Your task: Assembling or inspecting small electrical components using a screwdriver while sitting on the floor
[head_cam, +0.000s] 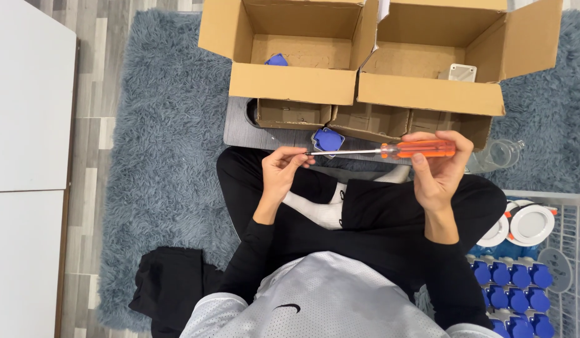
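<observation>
the right hand (437, 169) is closed around the orange handle of a screwdriver (390, 150), held level above the lap, while the left hand (280, 172) pinches at its metal tip, perhaps on something too small to make out. a blue part (328, 139) lies on the grey board (240, 128) just behind the tip, untouched. judging by one blue piece (277, 60) in the left cardboard box (290, 81), one white piece (462, 72) in the right cardboard box (427, 92), and many blue parts in the white basket (571, 206), most of the work looks undone.
</observation>
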